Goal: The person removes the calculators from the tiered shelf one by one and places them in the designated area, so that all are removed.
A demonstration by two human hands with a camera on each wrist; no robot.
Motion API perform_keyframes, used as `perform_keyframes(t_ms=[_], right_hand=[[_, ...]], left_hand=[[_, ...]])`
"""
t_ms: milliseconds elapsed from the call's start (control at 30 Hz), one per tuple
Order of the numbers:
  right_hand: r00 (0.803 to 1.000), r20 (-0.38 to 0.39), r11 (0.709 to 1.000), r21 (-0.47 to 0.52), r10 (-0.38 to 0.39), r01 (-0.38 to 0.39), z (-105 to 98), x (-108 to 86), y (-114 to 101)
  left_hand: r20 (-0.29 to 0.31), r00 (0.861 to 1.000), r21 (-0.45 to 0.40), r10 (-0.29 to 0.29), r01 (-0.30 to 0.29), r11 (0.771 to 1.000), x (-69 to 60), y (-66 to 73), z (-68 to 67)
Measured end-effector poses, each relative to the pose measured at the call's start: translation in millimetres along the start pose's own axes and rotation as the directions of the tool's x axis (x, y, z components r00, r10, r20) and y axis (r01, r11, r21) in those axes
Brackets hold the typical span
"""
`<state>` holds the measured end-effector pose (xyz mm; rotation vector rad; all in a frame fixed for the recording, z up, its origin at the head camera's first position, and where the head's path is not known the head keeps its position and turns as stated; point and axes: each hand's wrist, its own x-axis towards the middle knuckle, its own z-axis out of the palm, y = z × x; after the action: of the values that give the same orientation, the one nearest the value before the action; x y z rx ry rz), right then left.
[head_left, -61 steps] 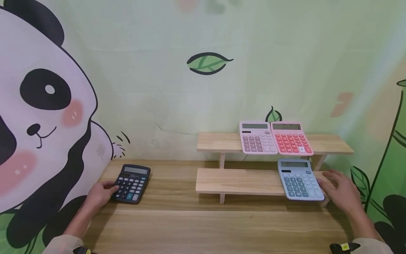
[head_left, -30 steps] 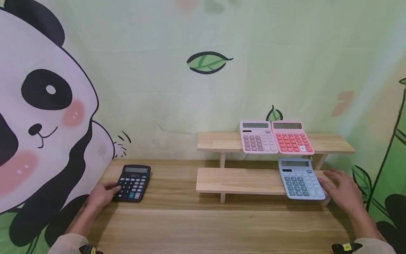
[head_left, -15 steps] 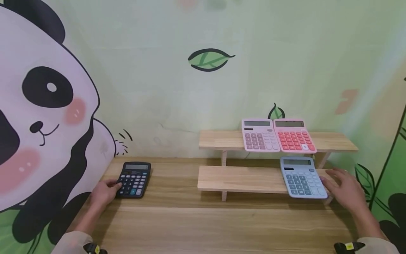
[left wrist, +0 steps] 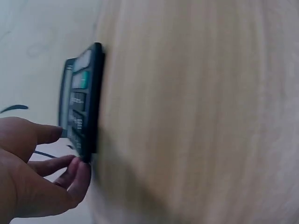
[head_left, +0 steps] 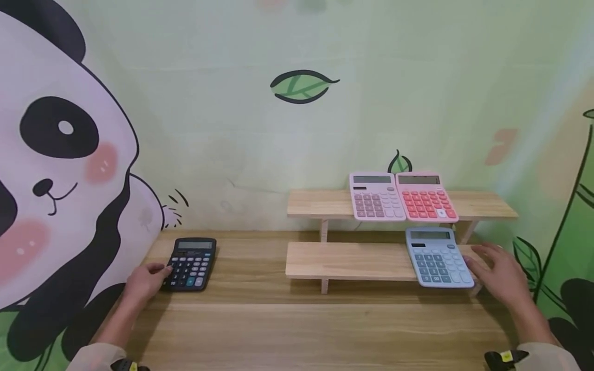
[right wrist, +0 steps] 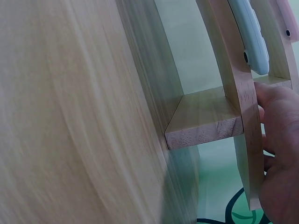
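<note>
At the left of the table lies a black calculator [head_left: 192, 263]. My left hand [head_left: 145, 283] pinches its left edge, thumb over the keys; the left wrist view shows the fingertips of this hand [left wrist: 32, 186] at the lower edge of the calculator [left wrist: 77, 100]. A light blue calculator [head_left: 438, 260] leans on the right part of the lower shelf [head_left: 345, 257]. Just right of it, my right hand [head_left: 503, 273] rests at the shelf's end with relaxed fingers, thumb near the calculator's edge. The right wrist view shows that hand [right wrist: 282, 140] against the board [right wrist: 247, 98], below the blue calculator [right wrist: 254, 42].
On the upper shelf [head_left: 317, 201], a lilac calculator [head_left: 377, 198] and a pink calculator [head_left: 426, 198] stand side by side. Behind the wooden table [head_left: 278, 335] hangs a green cloth [head_left: 209, 129] printed with a panda and leaves.
</note>
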<state>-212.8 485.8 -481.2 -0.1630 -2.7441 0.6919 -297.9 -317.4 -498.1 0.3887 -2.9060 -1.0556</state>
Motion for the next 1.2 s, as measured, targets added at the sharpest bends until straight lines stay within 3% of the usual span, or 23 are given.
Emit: perform_keyframes(t_ms=[133, 267, 400, 467, 533, 700, 900, 1033, 1200], right_hand=[[1.0, 0.01, 1.0, -0.009, -0.001, 0.001, -2, 3.5, -2], [1.0, 0.008, 1.0, -0.012, -0.002, 0.002, -2, 3.4, -1], [1.0, 0.01, 1.0, -0.01, -0.001, 0.001, -2, 2.7, 0], [1.0, 0.014, 1.0, -0.01, 0.003, -0.003, -1, 2.8, 0], [1.0, 0.015, 1.0, -0.011, 0.006, -0.006, -1, 3.3, 0], [1.0, 0.015, 1.0, -0.01, -0.007, 0.007, -1, 4.2, 0], [0.999, 0.012, 0.999, -0.032, -0.036, 0.037, 1, 3.3, 0], [0.996, -0.012, 0.992, -0.088, -0.092, 0.091, 3, 4.9, 4], [0.992, -0.024, 0.984, -0.134, -0.123, 0.119, 1, 5.5, 4]], left_hand=[[-0.029, 0.995, 0.007, 0.096, -0.095, 0.995, -9.2, 20.1, -9.8], [-0.099, 0.97, -0.059, 0.224, -0.23, 0.971, -29.9, 69.6, -11.3], [-0.155, 0.907, -0.146, 0.392, -0.413, 0.899, -53.5, 123.5, -6.6], [-0.16, 0.877, -0.181, 0.452, -0.476, 0.86, -64.9, 147.4, -1.4], [-0.145, 0.86, -0.216, 0.489, -0.51, 0.833, -76.4, 171.0, 5.1], [-0.087, 0.828, -0.316, 0.554, -0.55, 0.773, -100.1, 224.1, 30.1], [-0.004, 0.795, -0.442, 0.607, -0.546, 0.712, -112.7, 265.5, 70.7], [0.074, 0.784, -0.514, 0.616, -0.499, 0.697, -112.6, 284.2, 90.8], [0.153, 0.796, -0.575, 0.586, -0.411, 0.707, -110.8, 305.6, 105.9]])
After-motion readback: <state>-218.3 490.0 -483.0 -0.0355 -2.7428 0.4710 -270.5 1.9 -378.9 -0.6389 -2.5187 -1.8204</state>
